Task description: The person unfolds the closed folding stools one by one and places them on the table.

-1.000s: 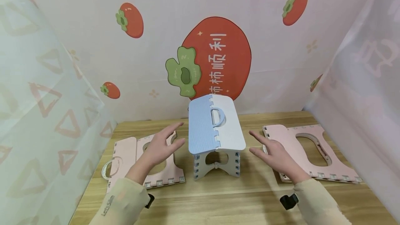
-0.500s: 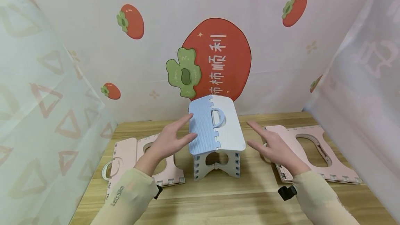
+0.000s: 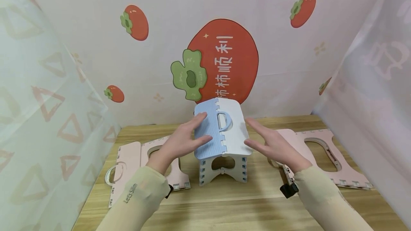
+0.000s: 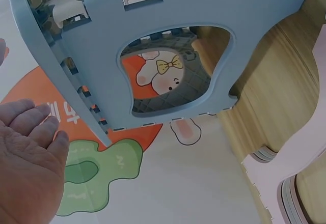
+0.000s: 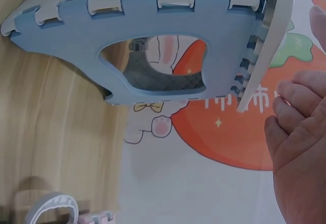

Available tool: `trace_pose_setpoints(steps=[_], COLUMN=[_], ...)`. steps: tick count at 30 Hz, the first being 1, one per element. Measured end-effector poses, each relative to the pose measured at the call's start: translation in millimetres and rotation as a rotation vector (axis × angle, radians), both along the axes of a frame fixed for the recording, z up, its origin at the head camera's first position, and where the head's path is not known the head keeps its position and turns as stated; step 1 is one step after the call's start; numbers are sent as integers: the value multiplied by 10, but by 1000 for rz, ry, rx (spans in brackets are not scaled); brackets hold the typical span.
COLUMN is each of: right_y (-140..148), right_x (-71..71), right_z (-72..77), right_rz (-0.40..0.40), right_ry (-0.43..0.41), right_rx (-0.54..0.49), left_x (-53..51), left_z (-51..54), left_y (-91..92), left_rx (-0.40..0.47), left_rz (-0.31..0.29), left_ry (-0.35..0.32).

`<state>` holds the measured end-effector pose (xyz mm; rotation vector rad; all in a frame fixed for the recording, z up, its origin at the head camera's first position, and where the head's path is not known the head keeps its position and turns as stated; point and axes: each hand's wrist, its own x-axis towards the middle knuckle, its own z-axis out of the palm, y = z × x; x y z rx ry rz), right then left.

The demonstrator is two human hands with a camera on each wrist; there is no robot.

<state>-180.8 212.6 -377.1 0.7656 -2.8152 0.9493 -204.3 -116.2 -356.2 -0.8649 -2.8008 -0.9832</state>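
A folding step stool [image 3: 232, 140] stands unfolded on the table, one half of its seat blue and the other white. A blue handle [image 3: 227, 121] lies at the middle seam. Over the blue half hovers my left hand [image 3: 183, 137], fingers extended. My right hand [image 3: 273, 144] reaches in over the white half's right edge, its fingers also extended. Both wrist views show the stool's blue sides with oval openings; there the left hand [image 4: 30, 158] and right hand [image 5: 303, 132] appear above the seat, apart from it. Neither hand grips anything.
Two pink folded stools lie flat on the wooden table [image 3: 224, 206]: one pink stool [image 3: 130, 152] at the left, partly behind my left arm, another pink stool [image 3: 348, 163] at the right. A white curtain [image 3: 157, 63] printed with red persimmons hangs close behind.
Both hands have moved inward over the stool's seat, the left one going right and the right one going left. The stools have stayed in place.
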Motion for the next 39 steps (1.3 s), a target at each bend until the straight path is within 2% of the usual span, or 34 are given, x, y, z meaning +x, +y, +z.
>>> trace_pose_setpoints(steps=[6,12,17,21,39], right_y=[-126,-231,-286,-305,-372], right_x=[-47,-108,-138,-159,-212], right_z=[56,47,38,34,-3], right_rz=[36,114,125,127,125], right_ry=[-18,0,-25,-42,14], right_rx=[7,21,27,28,54], left_x=[-38,-69,-66,-72,-66], left_z=[3,-43,-41,-42,-88], left_y=[72,138,170,172,180], left_rx=[-42,-113,-146,-161,-212], left_rz=[3,-10,0,-9,-17], left_ry=[-28,-68,-90,-86,-48])
